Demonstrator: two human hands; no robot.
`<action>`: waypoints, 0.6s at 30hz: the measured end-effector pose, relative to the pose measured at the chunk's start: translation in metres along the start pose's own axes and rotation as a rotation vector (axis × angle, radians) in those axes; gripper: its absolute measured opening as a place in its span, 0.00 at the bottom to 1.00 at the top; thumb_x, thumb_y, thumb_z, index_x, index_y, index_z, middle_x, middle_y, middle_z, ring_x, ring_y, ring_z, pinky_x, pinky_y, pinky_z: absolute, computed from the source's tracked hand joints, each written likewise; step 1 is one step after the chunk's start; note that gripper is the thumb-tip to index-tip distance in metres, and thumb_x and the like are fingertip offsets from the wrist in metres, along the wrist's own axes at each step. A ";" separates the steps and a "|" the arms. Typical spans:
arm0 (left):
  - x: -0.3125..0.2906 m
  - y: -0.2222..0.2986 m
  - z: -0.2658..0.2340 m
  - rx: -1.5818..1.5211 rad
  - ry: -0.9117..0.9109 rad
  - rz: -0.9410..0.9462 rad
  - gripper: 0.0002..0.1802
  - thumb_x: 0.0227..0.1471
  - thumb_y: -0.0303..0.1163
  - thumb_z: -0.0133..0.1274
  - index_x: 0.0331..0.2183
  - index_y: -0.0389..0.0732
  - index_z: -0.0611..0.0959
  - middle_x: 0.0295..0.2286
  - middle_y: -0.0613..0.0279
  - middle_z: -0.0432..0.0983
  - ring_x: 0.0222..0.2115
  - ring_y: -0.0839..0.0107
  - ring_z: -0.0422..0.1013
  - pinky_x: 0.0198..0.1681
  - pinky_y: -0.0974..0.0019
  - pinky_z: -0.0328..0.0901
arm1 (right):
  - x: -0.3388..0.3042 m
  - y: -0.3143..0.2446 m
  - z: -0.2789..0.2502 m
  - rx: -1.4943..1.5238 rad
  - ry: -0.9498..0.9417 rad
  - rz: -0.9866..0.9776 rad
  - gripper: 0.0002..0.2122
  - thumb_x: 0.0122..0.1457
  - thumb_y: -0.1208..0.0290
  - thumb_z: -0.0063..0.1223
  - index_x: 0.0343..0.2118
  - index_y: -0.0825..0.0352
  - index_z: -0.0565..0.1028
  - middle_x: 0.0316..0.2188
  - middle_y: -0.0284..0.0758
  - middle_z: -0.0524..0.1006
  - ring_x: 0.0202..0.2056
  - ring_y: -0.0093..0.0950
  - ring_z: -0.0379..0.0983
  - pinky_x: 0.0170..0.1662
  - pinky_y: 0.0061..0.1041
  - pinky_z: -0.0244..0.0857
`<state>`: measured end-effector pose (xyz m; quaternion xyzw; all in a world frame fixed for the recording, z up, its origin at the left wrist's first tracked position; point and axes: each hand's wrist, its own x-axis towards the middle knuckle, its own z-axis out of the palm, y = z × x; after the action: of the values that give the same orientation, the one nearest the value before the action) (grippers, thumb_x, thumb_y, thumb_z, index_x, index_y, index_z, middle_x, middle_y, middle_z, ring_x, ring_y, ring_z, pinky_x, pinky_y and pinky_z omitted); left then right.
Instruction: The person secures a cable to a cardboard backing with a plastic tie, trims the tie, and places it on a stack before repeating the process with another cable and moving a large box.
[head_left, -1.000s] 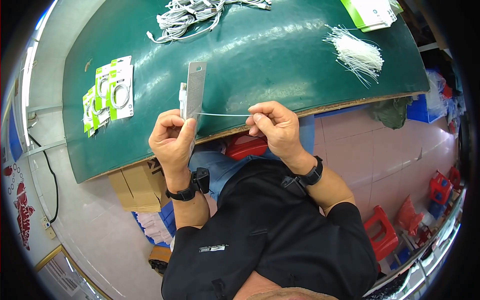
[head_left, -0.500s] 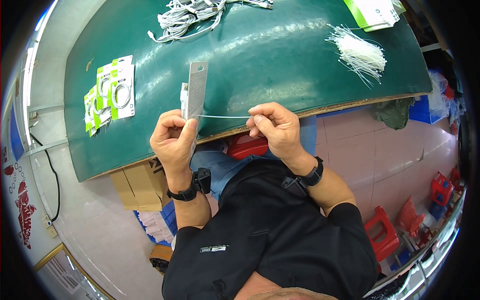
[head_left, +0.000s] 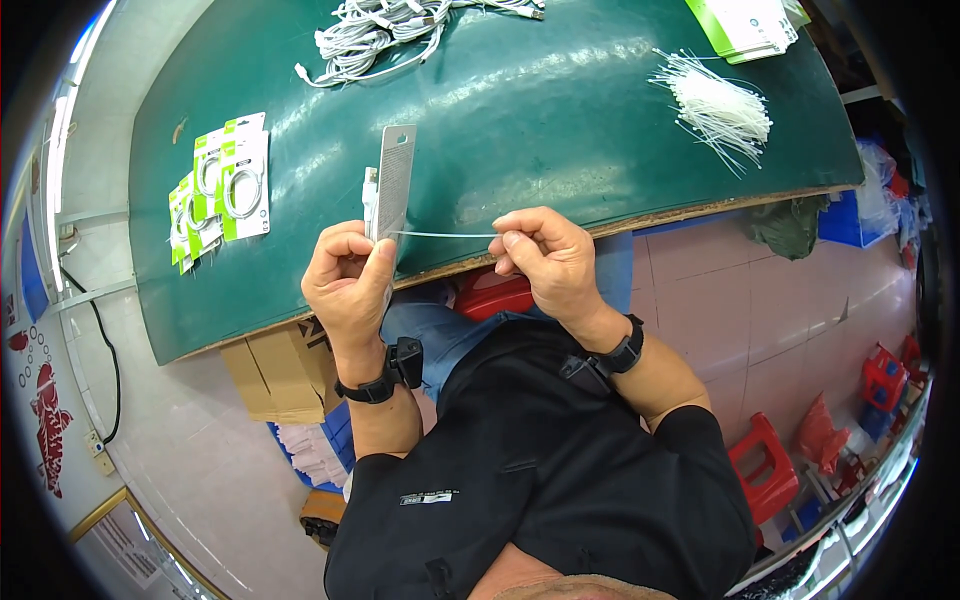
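My left hand (head_left: pixel 345 275) pinches a cardboard packaging card (head_left: pixel 397 180), held on edge with its grey printed back toward the right. On the card's left side a white USB cable (head_left: pixel 369 195) shows its plug end; the rest of it is hidden by my fingers. From the card a thin white cable tie (head_left: pixel 445 235) runs straight to the right. Between thumb and fingertips, my right hand (head_left: pixel 550 260) grips the free end of that tie. Both hands are just above the table's near edge.
On the green table (head_left: pixel 520 140) lie finished carded cables (head_left: pixel 240 185) at left, a heap of loose grey cables (head_left: pixel 375 40) at the back, a pile of white cable ties (head_left: pixel 715 105) and stacked cards (head_left: pixel 745 28) at right. A cardboard box (head_left: pixel 280 375) stands below the left edge.
My right hand has shifted slightly to the left, toward the card. The left hand and the card have hardly moved.
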<state>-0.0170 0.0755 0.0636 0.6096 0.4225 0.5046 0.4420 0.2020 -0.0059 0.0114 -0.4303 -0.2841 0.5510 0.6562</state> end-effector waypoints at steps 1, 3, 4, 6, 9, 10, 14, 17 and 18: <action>0.000 0.000 0.000 0.000 0.001 0.001 0.10 0.53 0.17 0.67 0.33 0.34 0.81 0.40 0.60 0.78 0.34 0.80 0.74 0.38 0.76 0.70 | 0.000 0.000 0.001 0.000 -0.001 -0.001 0.08 0.67 0.82 0.51 0.44 0.71 0.80 0.32 0.36 0.83 0.29 0.19 0.79 0.35 0.19 0.76; 0.000 0.001 0.001 0.006 0.000 0.000 0.10 0.52 0.17 0.67 0.33 0.34 0.81 0.40 0.61 0.77 0.34 0.80 0.73 0.38 0.76 0.69 | -0.002 0.002 0.002 -0.015 0.003 -0.015 0.08 0.67 0.82 0.51 0.44 0.71 0.80 0.32 0.36 0.83 0.29 0.19 0.79 0.35 0.19 0.76; -0.001 0.001 0.002 0.010 0.000 -0.001 0.10 0.52 0.17 0.67 0.33 0.34 0.81 0.39 0.61 0.77 0.34 0.80 0.73 0.38 0.76 0.69 | -0.002 0.003 0.003 -0.022 0.005 -0.022 0.08 0.67 0.82 0.51 0.44 0.71 0.80 0.32 0.36 0.83 0.29 0.19 0.79 0.35 0.19 0.76; -0.001 0.000 0.002 0.026 0.001 0.008 0.10 0.52 0.17 0.67 0.33 0.34 0.81 0.39 0.61 0.77 0.34 0.80 0.73 0.38 0.76 0.69 | -0.003 0.002 0.004 -0.033 0.009 -0.026 0.08 0.67 0.82 0.51 0.44 0.71 0.80 0.32 0.36 0.83 0.29 0.19 0.79 0.35 0.19 0.76; -0.001 0.000 0.002 0.058 0.004 0.029 0.10 0.52 0.17 0.67 0.33 0.35 0.81 0.39 0.62 0.77 0.34 0.81 0.73 0.37 0.76 0.69 | -0.003 0.002 0.007 -0.054 0.017 -0.036 0.08 0.67 0.82 0.51 0.44 0.71 0.80 0.32 0.36 0.83 0.29 0.19 0.79 0.35 0.19 0.76; -0.001 0.000 0.002 0.061 0.006 0.034 0.10 0.52 0.17 0.68 0.33 0.35 0.81 0.39 0.61 0.77 0.34 0.80 0.73 0.37 0.76 0.69 | -0.004 0.002 0.007 -0.061 0.016 -0.041 0.08 0.67 0.82 0.51 0.44 0.71 0.80 0.32 0.36 0.83 0.29 0.19 0.79 0.35 0.19 0.77; -0.001 -0.001 0.003 0.070 0.013 0.044 0.10 0.52 0.17 0.68 0.33 0.35 0.81 0.39 0.61 0.77 0.34 0.80 0.73 0.37 0.76 0.69 | -0.005 0.005 0.007 -0.088 0.023 -0.048 0.08 0.67 0.83 0.50 0.45 0.72 0.79 0.33 0.36 0.83 0.30 0.19 0.79 0.36 0.18 0.77; -0.001 -0.001 0.004 0.073 0.014 0.053 0.10 0.51 0.17 0.68 0.33 0.35 0.81 0.39 0.61 0.77 0.35 0.79 0.73 0.38 0.76 0.69 | -0.006 0.006 0.006 -0.113 0.044 -0.053 0.08 0.67 0.83 0.50 0.45 0.72 0.79 0.33 0.37 0.83 0.30 0.19 0.79 0.36 0.18 0.77; -0.001 -0.001 0.004 0.073 0.015 0.055 0.10 0.51 0.17 0.68 0.33 0.35 0.81 0.39 0.61 0.78 0.35 0.79 0.74 0.38 0.75 0.70 | -0.006 0.007 0.006 -0.113 0.046 -0.049 0.08 0.67 0.83 0.50 0.45 0.72 0.79 0.33 0.37 0.83 0.30 0.19 0.80 0.36 0.18 0.77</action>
<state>-0.0130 0.0742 0.0624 0.6329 0.4271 0.5052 0.4023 0.1924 -0.0100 0.0090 -0.4723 -0.3101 0.5076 0.6504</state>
